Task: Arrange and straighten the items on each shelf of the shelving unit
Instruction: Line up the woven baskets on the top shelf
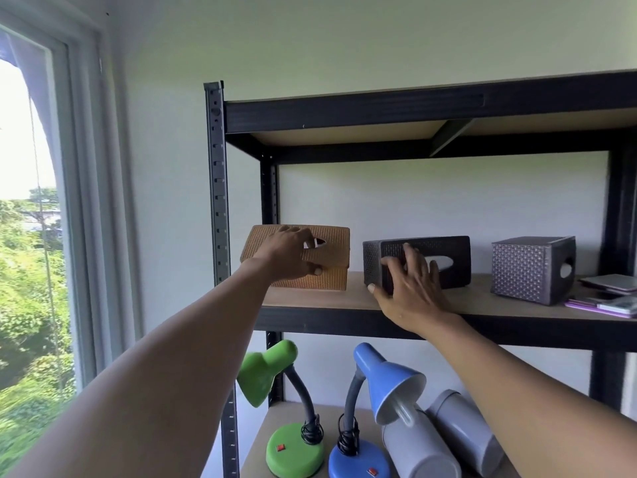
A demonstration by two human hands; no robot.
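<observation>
A tan woven tissue box [331,267] is tilted, lifted at its left end off the middle shelf [324,300], and my left hand [287,255] grips its front top edge. To its right lies a dark woven tissue box [448,251], turned slightly askew. My right hand [412,288] rests on its front left corner with fingers spread over the top. Further right stands a grey woven cube box [527,270] with a side handle hole. On the shelf below stand a green desk lamp [272,374] and a blue desk lamp [386,377].
Purple and grey flat items [610,294] are stacked at the shelf's far right. Two grey cylinders [458,432] lie beside the blue lamp. The black metal upright [218,188] stands at the left. A window [27,236] is further left, and the top shelf beam [379,108] runs overhead.
</observation>
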